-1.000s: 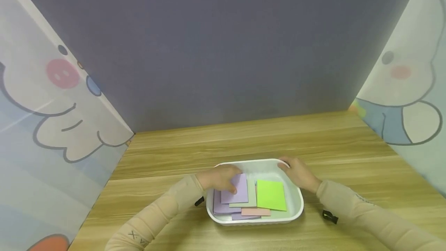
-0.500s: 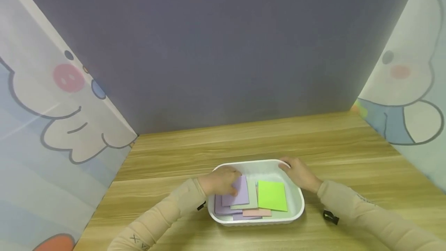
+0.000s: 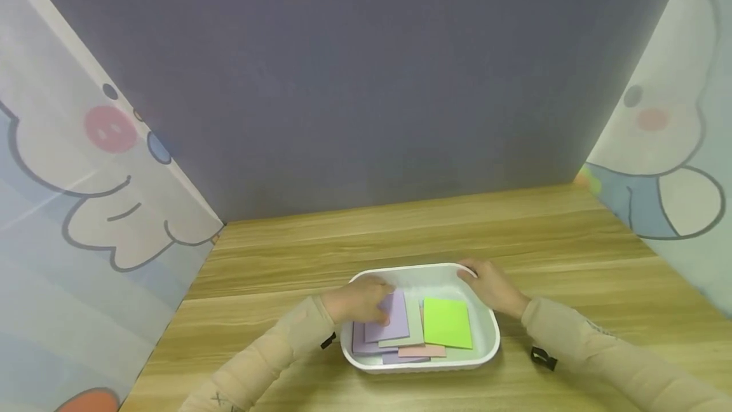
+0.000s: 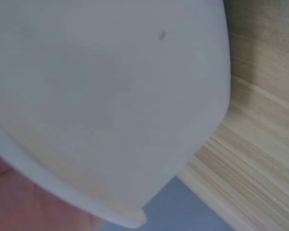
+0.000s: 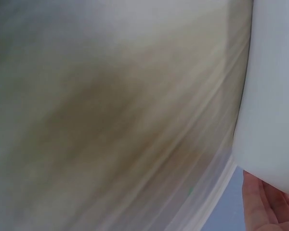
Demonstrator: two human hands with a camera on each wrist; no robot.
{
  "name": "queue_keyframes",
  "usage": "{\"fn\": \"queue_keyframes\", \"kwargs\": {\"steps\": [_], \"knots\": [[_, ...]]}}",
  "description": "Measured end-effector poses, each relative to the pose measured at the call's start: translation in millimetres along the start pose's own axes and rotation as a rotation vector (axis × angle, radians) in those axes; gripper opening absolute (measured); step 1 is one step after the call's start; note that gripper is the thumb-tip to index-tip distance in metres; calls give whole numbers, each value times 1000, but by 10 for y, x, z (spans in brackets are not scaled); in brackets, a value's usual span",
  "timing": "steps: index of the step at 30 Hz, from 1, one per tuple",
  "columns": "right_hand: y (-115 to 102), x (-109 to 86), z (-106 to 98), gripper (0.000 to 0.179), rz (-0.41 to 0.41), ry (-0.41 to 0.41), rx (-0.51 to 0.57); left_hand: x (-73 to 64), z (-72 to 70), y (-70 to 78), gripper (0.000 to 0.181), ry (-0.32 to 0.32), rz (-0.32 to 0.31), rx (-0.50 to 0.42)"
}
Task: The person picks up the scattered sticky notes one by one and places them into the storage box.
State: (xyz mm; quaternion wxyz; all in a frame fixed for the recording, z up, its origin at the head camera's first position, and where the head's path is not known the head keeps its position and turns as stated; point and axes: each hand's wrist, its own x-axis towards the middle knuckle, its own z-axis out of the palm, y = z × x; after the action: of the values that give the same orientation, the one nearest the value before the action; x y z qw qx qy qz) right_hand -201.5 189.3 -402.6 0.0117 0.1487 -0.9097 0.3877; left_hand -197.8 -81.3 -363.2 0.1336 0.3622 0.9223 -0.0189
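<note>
A white plastic basket [image 3: 488, 351] stands on the table with several sticky note pads inside. My left hand [image 3: 359, 301] reaches over its left rim and pinches the purple pad [image 3: 391, 322] on top, thumb on its face. Under that lies a pale grey-green pad [image 3: 414, 326], with more purple and a pink pad [image 3: 422, 351] below. A lime green pad [image 3: 448, 323] lies to the right. My right hand [image 3: 490, 286] grips the basket's far right corner, thumb inside the rim. In the right wrist view, its fingers [image 5: 257, 204] curl under the rim. The left wrist view mostly shows the basket's outer wall [image 4: 120, 86].
The wood-grain table [image 3: 274, 259] runs back to a dark grey panel [image 3: 366, 81]. Cartoon-printed panels [image 3: 137, 221] flank it on both sides. A black strap end [image 3: 542, 358] hangs by the right wrist, and another black strap end [image 3: 328, 340] by the left.
The purple pad and the one under it have slid slightly toward the near side of the basket with my left hand on them. My right hand keeps its grip on the rim.
</note>
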Motion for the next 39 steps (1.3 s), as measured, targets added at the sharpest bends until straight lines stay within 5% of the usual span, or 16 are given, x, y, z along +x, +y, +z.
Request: {"fn": "queue_keyframes", "kwargs": {"steps": [9,12,14,16,19,20,22,24,26,29,33,39], "knots": [[21,-11,-11,37,-15,-61,157,-305,-79,25,54,68,-54,-72],[-17,-14,-111,43,-52,-35,199,-434,-236,-3,47,183,-26,-155],[-62,-7,-231,38,-141,55,163,-490,-353,-44,34,397,64,-195],[-112,22,-396,30,-255,174,80,-511,-484,-136,18,717,201,-165],[-232,137,-712,23,-364,319,-107,-466,-735,-387,6,1215,330,57],[-269,202,-826,23,-386,342,-165,-433,-827,-492,6,1319,335,139],[-363,368,-1050,26,-375,355,-280,-341,-1003,-712,7,1404,286,306],[-447,581,-1263,36,-300,326,-358,-235,-1153,-922,13,1313,183,408],[-493,823,-1443,47,-206,289,-410,-119,-1270,-1100,25,1130,39,415],[-511,1108,-1645,63,-28,219,-459,33,-1394,-1280,46,819,-247,304],[-453,1277,-1727,78,119,190,-501,149,-1395,-1388,73,556,-571,80],[-383,1292,-1631,108,339,83,-481,161,-1223,-1458,98,341,-766,-186]]}}
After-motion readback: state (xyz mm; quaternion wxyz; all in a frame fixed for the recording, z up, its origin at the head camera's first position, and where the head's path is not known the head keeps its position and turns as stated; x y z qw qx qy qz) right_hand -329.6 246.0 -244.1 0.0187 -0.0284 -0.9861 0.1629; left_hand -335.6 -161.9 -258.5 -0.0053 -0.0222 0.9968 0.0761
